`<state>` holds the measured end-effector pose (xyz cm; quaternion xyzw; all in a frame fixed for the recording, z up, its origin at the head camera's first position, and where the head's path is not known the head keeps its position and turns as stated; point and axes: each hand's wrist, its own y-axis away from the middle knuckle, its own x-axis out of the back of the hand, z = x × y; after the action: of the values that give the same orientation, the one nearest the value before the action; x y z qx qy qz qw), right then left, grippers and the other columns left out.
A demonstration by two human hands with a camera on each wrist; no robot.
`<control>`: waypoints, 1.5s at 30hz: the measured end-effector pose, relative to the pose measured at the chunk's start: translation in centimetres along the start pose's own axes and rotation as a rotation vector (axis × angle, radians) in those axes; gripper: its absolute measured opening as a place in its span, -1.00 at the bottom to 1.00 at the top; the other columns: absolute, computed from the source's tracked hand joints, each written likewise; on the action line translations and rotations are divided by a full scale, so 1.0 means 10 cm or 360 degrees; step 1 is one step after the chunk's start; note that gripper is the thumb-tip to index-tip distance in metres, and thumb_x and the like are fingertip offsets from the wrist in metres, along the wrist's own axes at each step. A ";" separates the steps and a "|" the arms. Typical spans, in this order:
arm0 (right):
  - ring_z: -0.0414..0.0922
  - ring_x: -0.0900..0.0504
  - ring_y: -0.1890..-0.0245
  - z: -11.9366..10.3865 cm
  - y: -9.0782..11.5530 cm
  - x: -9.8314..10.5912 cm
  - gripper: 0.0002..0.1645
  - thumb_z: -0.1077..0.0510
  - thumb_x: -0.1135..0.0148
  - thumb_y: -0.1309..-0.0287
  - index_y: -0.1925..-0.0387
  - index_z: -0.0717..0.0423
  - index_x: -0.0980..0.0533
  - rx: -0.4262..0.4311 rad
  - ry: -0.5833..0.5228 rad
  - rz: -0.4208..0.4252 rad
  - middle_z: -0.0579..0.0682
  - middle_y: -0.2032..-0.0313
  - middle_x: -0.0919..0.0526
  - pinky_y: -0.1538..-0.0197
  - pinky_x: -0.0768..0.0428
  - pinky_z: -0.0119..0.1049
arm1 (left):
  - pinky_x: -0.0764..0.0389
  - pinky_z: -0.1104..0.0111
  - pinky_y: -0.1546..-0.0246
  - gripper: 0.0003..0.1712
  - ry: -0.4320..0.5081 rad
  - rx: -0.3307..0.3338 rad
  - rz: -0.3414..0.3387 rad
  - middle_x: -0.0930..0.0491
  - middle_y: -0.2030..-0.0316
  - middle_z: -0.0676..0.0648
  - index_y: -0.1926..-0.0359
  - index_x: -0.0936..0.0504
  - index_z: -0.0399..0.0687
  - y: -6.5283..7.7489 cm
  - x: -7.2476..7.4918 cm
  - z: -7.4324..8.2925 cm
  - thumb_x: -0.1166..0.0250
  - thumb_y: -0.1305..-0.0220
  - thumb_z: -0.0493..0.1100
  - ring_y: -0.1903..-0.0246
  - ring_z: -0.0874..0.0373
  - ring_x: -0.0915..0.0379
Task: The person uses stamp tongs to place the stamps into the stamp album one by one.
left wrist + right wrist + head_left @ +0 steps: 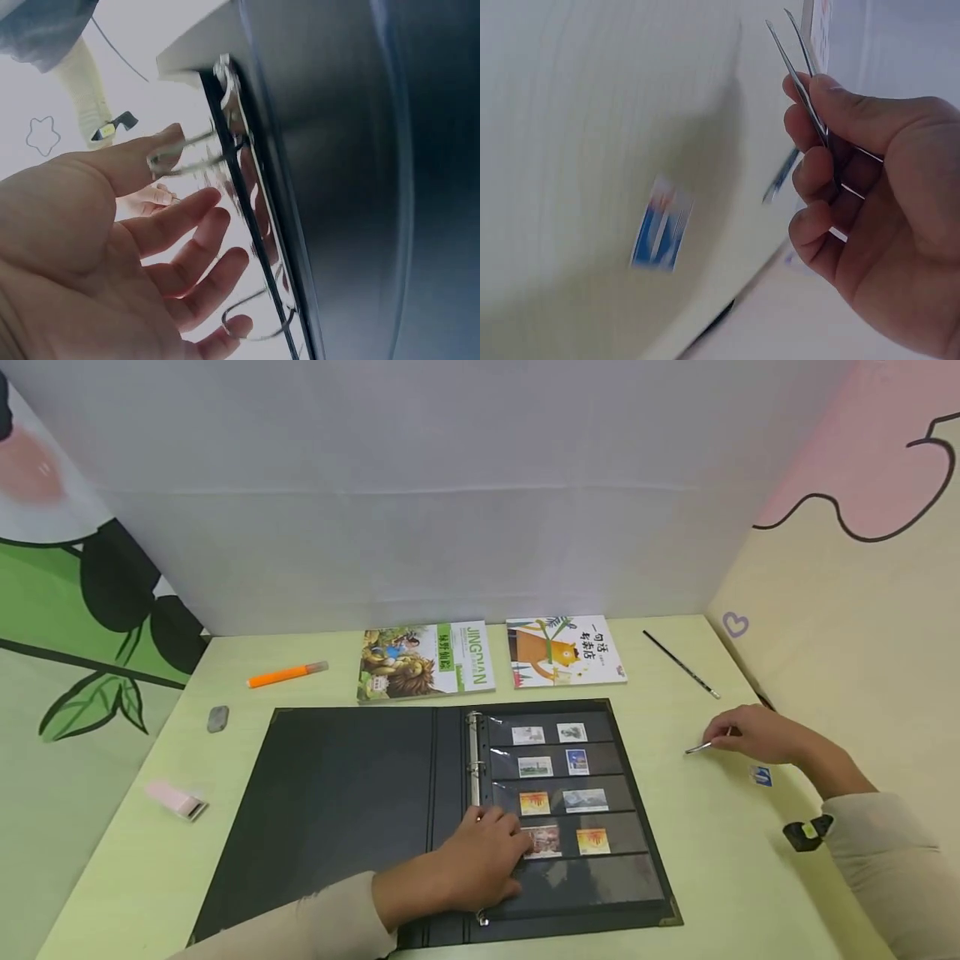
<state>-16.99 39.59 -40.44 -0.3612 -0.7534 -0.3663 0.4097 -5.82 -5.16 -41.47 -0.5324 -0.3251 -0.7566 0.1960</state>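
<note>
A black stamp album (pixel 352 777) lies open on the table, its right page carrying several stamps (pixel 576 762) in clear strips. My left hand (pixel 480 858) rests at the lower inner edge of that page, beside the metal ring binding (pixel 474 752). In the left wrist view its fingers (pixel 195 247) are loosely bent by the rings, holding nothing. To the right of the album, my right hand (pixel 753 735) holds a pair of metal tweezers (pixel 799 79) between thumb and fingers. The tips stand slightly apart with nothing between them. A blue and white stamp (pixel 660 229) lies on the table below that hand.
Two picture books (pixel 426 662) lie behind the album, with a dark pencil (pixel 681 664) at the back right. Along the left side are an orange marker (pixel 287 674), a grey eraser-like piece (pixel 217 719) and a pale pink block (pixel 177 799). Walls enclose the table's back and sides.
</note>
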 end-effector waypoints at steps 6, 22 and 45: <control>-0.42 -0.46 0.35 0.36 0.33 0.07 -0.86 0.12 -0.17 -0.27 0.22 -0.05 -0.64 -0.0244 0.0044 0.0032 -0.14 0.24 -0.69 0.30 -0.46 -0.39 | -0.30 0.01 -0.17 -0.27 -0.0056 -0.0001 -0.0009 -0.46 -0.05 0.11 -0.16 -0.45 0.21 0.08 -0.08 0.06 -0.38 0.02 0.33 -0.08 0.14 -0.32; -0.29 -0.26 0.53 0.57 0.67 0.15 -0.83 0.19 -0.10 -0.26 0.32 0.17 -0.59 -0.0494 0.0009 -0.0162 -0.09 0.48 -0.50 0.45 -0.24 -0.37 | -0.24 -0.09 -0.21 -0.25 -0.0044 -0.0023 0.0030 -0.45 -0.09 0.10 -0.09 -0.47 0.18 0.05 -0.15 0.07 -0.53 0.16 0.19 -0.13 0.11 -0.28; -0.36 -0.40 0.40 0.09 0.06 0.10 -0.88 0.16 -0.14 -0.30 0.27 0.03 -0.60 -0.0092 -0.0188 -0.0011 -0.08 0.32 -0.63 0.32 -0.40 -0.43 | -0.21 -0.04 -0.21 -0.32 0.0025 -0.0001 0.0006 -0.47 -0.01 0.15 0.05 -0.42 0.24 0.04 -0.13 0.09 -0.57 0.20 0.14 -0.09 0.15 -0.25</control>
<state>-17.25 40.92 -39.74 -0.3912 -0.7666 -0.3673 0.3527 -4.47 -4.88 -42.34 -0.5271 -0.3221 -0.7606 0.1999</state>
